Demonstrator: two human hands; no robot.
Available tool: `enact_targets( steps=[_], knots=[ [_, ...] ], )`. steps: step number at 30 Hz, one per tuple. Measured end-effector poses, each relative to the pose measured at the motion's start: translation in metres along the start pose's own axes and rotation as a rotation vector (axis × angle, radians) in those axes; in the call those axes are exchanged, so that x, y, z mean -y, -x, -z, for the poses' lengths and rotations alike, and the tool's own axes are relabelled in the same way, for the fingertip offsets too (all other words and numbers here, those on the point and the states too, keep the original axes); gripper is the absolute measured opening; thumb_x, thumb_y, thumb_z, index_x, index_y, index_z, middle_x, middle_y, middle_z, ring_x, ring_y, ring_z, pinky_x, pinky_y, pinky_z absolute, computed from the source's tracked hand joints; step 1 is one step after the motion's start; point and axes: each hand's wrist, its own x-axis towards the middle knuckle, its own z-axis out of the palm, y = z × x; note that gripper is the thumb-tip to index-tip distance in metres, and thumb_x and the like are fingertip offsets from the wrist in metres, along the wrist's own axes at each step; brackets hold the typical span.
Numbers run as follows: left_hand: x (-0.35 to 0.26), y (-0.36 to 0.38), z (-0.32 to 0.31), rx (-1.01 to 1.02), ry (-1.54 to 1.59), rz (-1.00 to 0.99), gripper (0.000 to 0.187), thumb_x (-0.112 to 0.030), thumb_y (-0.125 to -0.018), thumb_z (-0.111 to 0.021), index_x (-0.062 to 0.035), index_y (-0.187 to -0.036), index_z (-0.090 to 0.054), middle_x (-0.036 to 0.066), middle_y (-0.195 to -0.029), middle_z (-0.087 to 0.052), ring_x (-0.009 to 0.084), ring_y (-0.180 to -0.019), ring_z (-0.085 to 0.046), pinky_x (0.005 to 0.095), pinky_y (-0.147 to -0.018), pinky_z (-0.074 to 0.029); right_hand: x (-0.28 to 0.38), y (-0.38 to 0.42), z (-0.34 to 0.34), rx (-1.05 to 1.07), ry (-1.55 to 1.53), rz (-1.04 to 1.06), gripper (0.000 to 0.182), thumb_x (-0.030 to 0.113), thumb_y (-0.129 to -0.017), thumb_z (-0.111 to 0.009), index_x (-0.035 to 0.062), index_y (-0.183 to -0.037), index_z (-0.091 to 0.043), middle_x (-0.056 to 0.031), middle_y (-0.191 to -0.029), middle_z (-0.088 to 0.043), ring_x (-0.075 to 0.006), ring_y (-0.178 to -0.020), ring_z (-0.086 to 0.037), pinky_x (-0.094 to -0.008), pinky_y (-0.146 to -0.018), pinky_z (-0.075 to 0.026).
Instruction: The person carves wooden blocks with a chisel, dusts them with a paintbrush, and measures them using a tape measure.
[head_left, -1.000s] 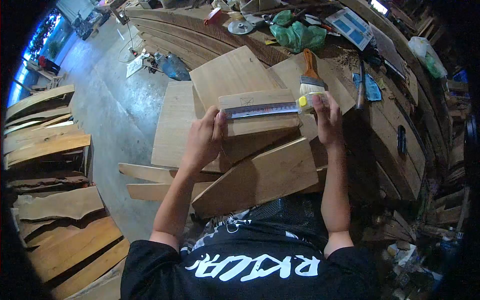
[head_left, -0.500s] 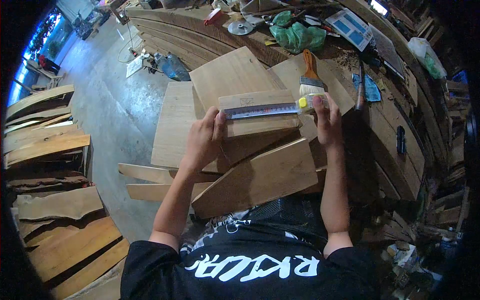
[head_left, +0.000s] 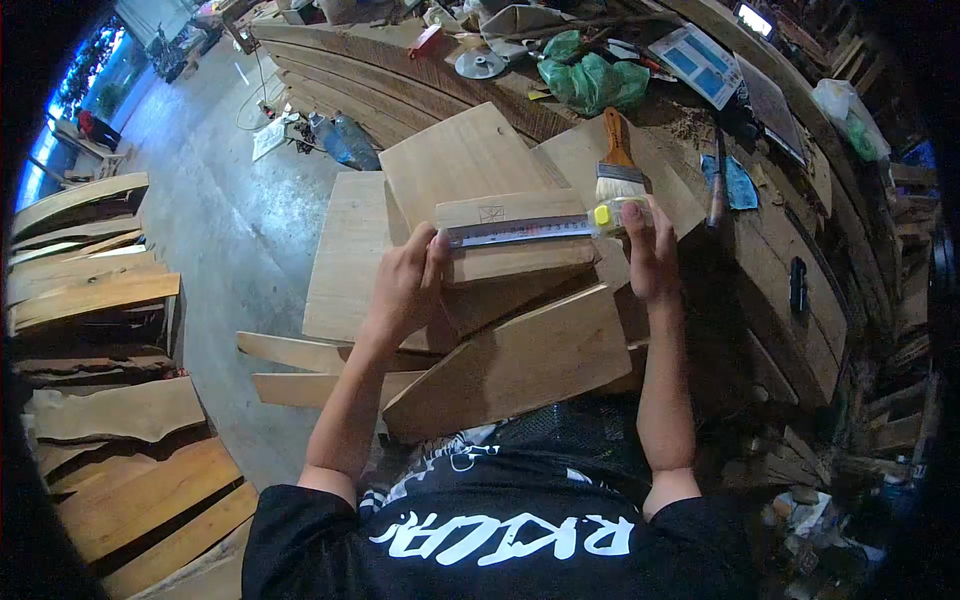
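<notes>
A tape measure (head_left: 519,231) is stretched across a small wooden board (head_left: 530,262), which has a pencilled square with crossed lines near its upper left. My left hand (head_left: 405,285) is closed, pinching the blade's free end at the board's left edge. At the other end, my right hand (head_left: 652,255) grips the case (head_left: 606,216), clear with a yellow button, its thumb on top. Beneath the small board lie larger flat boards (head_left: 465,150). Closer to my body, a board with a slanted end (head_left: 520,355) leans tilted. Just beyond the case lies a paintbrush (head_left: 619,150) with a wooden handle.
Green plastic bags (head_left: 595,82), a white disc (head_left: 480,64) and printed sheets (head_left: 697,62) lie along the far side. A blue cloth (head_left: 740,182) and a black object (head_left: 798,285) are to the right. Planks (head_left: 120,410) are stacked left, beside the concrete floor (head_left: 245,250).
My right hand and the tape case have shifted slightly left, toward my left hand. The small board sits a little further left in view. Both hands keep their hold.
</notes>
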Motion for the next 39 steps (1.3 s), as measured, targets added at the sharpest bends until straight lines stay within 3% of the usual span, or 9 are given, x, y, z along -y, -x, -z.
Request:
enact_targets(
  steps=[4,9,10,13,16,19,24,31,39],
  knots=[
    [-0.005,0.0,0.002,0.018,0.004,0.021,0.036,-0.032,-0.107,-0.041,-0.0005,-0.096,-0.054,0.032,-0.078,-0.058,0.0531,-0.079,-0.058,0.0543,-0.066,-0.044,0.016,0.001,0.005,0.124,-0.141,0.015,0.06,0.055,-0.099,-0.055,-0.0026,-0.115,-0.059,-0.0071,-0.103,-0.064,-0.0141,-0.096,-0.057,-0.0302,-0.089,-0.045],
    [0.001,0.0,0.0,0.027,0.0,0.044,0.036,-0.031,-0.107,-0.043,-0.0004,-0.091,-0.051,0.03,-0.073,-0.058,0.0523,-0.074,-0.058,0.0529,-0.063,-0.044,0.02,0.003,0.004,0.145,-0.279,-0.031,0.051,0.054,-0.1,-0.055,0.0057,-0.117,-0.06,0.0024,-0.091,-0.059,-0.0045,-0.078,-0.051,-0.0225,-0.068,-0.041],
    [0.002,0.0,0.0,0.024,0.006,0.047,0.036,-0.031,-0.107,-0.044,-0.0004,-0.09,-0.051,0.029,-0.072,-0.058,0.0518,-0.072,-0.058,0.0522,-0.062,-0.044,0.021,0.003,0.006,0.18,-0.276,-0.096,0.056,0.056,-0.099,-0.056,0.0038,-0.118,-0.061,-0.0025,-0.094,-0.061,-0.0093,-0.083,-0.054,-0.0264,-0.074,-0.044],
    [0.001,0.001,0.001,0.019,0.022,0.026,0.039,-0.033,-0.108,-0.042,0.0006,-0.091,-0.054,0.02,-0.067,-0.056,0.0322,-0.059,-0.058,0.0397,-0.058,-0.044,0.02,0.003,0.011,0.219,-0.261,-0.168,0.064,0.06,-0.096,-0.058,0.0001,-0.119,-0.061,-0.0125,-0.1,-0.066,-0.0191,-0.093,-0.061,-0.0345,-0.086,-0.049],
    [0.004,0.001,-0.001,0.023,0.091,0.075,0.036,-0.031,-0.106,-0.048,-0.0002,-0.088,-0.054,0.026,-0.067,-0.056,0.0456,-0.064,-0.06,0.0466,-0.058,-0.045,0.014,0.003,0.005,0.136,-0.238,0.002,0.058,0.057,-0.098,-0.054,0.0022,-0.117,-0.06,-0.0079,-0.098,-0.063,-0.0151,-0.09,-0.058,-0.031,-0.082,-0.046],
    [0.006,0.001,-0.002,-0.008,0.111,0.044,0.037,-0.033,-0.105,-0.05,0.0003,-0.091,-0.056,0.025,-0.067,-0.057,0.0437,-0.063,-0.061,0.045,-0.058,-0.046,0.015,0.005,0.001,0.104,-0.244,0.111,0.049,0.051,-0.102,-0.051,0.0047,-0.114,-0.06,0.0002,-0.093,-0.058,-0.0076,-0.083,-0.051,-0.0238,-0.075,-0.042],
    [0.01,0.0,0.0,0.007,0.076,0.048,0.038,-0.035,-0.105,-0.051,0.0005,-0.093,-0.058,0.024,-0.067,-0.059,0.0413,-0.06,-0.06,0.043,-0.058,-0.046,0.012,0.004,0.0,0.127,-0.301,0.149,0.05,0.051,-0.102,-0.05,0.0035,-0.113,-0.059,-0.0023,-0.096,-0.059,-0.0094,-0.088,-0.052,-0.0256,-0.079,-0.043],
    [0.007,0.002,0.0,-0.027,0.101,0.012,0.04,-0.036,-0.105,-0.049,0.0006,-0.089,-0.055,0.024,-0.063,-0.053,0.0432,-0.059,-0.057,0.0439,-0.056,-0.043,0.012,0.005,-0.003,0.086,-0.307,0.149,0.049,0.052,-0.101,-0.049,0.0052,-0.112,-0.059,0.0017,-0.09,-0.057,-0.0055,-0.079,-0.049,-0.0214,-0.07,-0.039],
    [0.011,-0.001,0.002,-0.03,0.137,0.052,0.044,-0.042,-0.102,-0.053,0.0,-0.088,-0.055,0.021,-0.061,-0.053,0.0385,-0.056,-0.056,0.0448,-0.055,-0.04,0.022,0.011,-0.006,0.046,-0.33,0.152,0.052,0.053,-0.101,-0.047,0.0045,-0.114,-0.059,-0.0037,-0.096,-0.059,-0.0116,-0.09,-0.053,-0.0273,-0.084,-0.042]
  ],
)
